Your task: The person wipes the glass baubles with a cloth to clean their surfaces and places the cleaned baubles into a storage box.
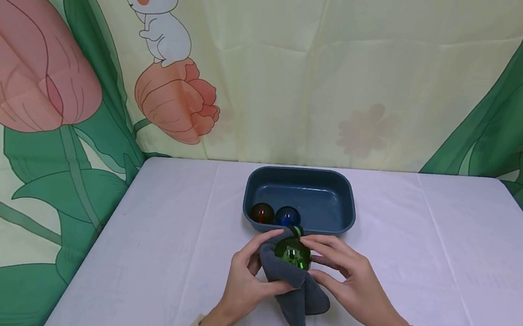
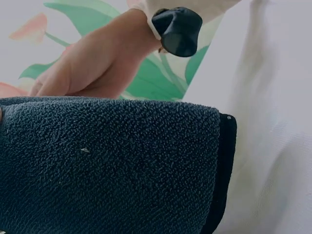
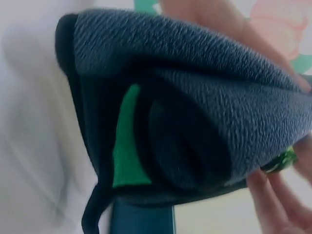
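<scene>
A shiny green glass ball (image 1: 293, 251) lies in a folded dark grey cloth (image 1: 278, 270), held over the table in front of the basin. My left hand (image 1: 247, 285) grips the cloth from the left, thumb in front and fingers behind. On the other side, my right hand (image 1: 350, 278) holds the ball between its thumb and fingertips. The cloth (image 2: 112, 161) fills much of the left wrist view, its dark edging on the right. In the right wrist view the cloth (image 3: 253, 112) hangs in folds with a green patch (image 3: 129, 146) inside, and a bit of the green ball (image 3: 285, 160) shows beside the fingers.
Behind the hands stands a dark blue rectangular basin (image 1: 345, 215). A red ball (image 1: 262, 213) and a blue ball (image 1: 287, 216) sit side by side in its near left corner. A white cloth covers the table (image 1: 160, 243), and a printed curtain (image 1: 280, 79) hangs behind it.
</scene>
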The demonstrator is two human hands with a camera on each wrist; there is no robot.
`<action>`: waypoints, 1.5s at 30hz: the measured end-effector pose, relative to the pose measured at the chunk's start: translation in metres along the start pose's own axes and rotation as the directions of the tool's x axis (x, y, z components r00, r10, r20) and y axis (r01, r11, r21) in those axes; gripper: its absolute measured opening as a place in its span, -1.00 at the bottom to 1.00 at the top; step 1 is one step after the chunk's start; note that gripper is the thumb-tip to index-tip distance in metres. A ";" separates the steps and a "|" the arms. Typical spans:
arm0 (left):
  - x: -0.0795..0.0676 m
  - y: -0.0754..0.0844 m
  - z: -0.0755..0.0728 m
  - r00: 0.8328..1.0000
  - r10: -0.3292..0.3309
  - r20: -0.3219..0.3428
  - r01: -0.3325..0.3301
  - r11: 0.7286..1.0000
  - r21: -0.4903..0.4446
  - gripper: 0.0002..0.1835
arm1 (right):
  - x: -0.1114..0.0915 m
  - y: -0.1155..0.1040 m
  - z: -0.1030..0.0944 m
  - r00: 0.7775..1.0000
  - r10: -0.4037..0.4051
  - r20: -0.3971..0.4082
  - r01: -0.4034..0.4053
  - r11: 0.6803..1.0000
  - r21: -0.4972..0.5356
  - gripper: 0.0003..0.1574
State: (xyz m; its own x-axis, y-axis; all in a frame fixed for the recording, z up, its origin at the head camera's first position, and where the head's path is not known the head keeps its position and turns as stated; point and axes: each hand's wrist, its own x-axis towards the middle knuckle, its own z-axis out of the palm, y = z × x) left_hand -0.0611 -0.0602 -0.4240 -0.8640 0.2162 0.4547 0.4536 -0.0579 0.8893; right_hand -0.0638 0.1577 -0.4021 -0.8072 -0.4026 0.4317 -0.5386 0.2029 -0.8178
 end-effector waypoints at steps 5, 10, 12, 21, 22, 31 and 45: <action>0.000 0.001 0.000 0.999 -0.037 -0.007 0.037 0.999 0.001 -0.22 | 0.001 -0.002 0.000 0.992 0.126 0.004 -0.126 0.986 0.110 -0.37; 0.001 0.000 -0.001 0.999 -0.052 -0.015 0.052 0.999 -0.004 -0.22 | 0.002 -0.003 -0.004 0.996 0.087 0.021 -0.087 0.996 0.031 -0.32; 0.002 0.000 -0.002 0.998 -0.052 -0.017 0.052 0.999 -0.011 -0.23 | 0.002 -0.003 -0.006 0.999 0.038 0.027 -0.037 0.999 -0.039 -0.22; 0.001 0.001 -0.001 0.996 -0.084 -0.018 0.083 0.996 -0.031 -0.24 | 0.001 0.001 -0.008 0.984 -0.162 0.076 0.174 0.967 -0.185 -0.43; 0.001 0.002 0.000 0.995 -0.097 -0.020 0.096 0.995 -0.034 -0.23 | 0.001 0.001 -0.007 0.982 -0.175 0.074 0.186 0.965 -0.183 -0.42; 0.000 0.003 0.000 0.988 -0.153 -0.036 0.152 0.988 -0.035 -0.25 | 0.000 0.004 -0.003 0.974 -0.224 0.036 0.227 0.946 -0.231 -0.38; 0.001 0.002 0.001 0.983 -0.180 -0.040 0.178 0.983 -0.045 -0.24 | 0.001 -0.002 -0.004 0.999 0.051 -0.002 -0.052 0.998 -0.036 -0.31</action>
State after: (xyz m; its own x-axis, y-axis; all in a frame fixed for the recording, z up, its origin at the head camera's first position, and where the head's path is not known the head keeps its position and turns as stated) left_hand -0.0607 -0.0595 -0.4222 -0.9395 0.1837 0.2890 0.2823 -0.0622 0.9573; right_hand -0.0644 0.1599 -0.3983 -0.8344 -0.3894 0.3900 -0.5047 0.2558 -0.8245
